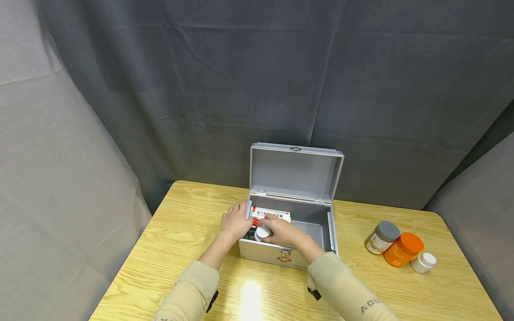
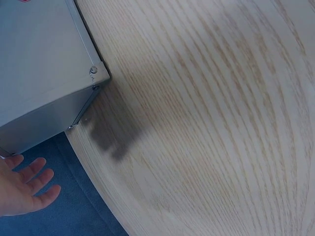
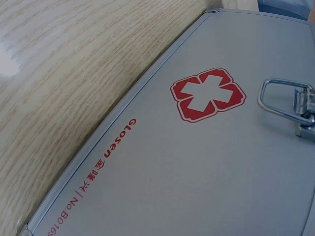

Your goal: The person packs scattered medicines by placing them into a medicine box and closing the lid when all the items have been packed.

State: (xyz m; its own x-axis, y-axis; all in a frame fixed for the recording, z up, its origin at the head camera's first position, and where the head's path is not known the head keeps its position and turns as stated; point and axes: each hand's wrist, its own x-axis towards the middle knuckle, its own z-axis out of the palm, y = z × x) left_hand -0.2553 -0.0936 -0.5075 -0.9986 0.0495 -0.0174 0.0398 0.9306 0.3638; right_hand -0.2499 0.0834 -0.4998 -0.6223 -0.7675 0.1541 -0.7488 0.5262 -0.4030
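Note:
A silver first-aid case [image 1: 261, 252] stands on the table with its lid [image 1: 295, 171] raised. Inside, at its left end, white-and-red medicine boxes [image 1: 277, 213] sit beside a white-capped pill bottle [image 1: 262, 232]. My right hand [image 1: 283, 232] reaches over the front wall and holds this bottle, thumb and fingers about its cap. At the left wall's top edge rests my left hand [image 1: 236, 219], its fingers loosely extended in the left wrist view. Only the case's front shows in the right wrist view, with a red cross emblem [image 3: 209, 96] and a metal latch [image 3: 283, 101].
Right of the case stand a grey-lidded jar [image 1: 381, 238], an orange jar [image 1: 403, 249] and a small white bottle [image 1: 423, 262], close together. A dark grey curtain [image 1: 209, 98] hangs behind the wooden table [image 1: 160, 249].

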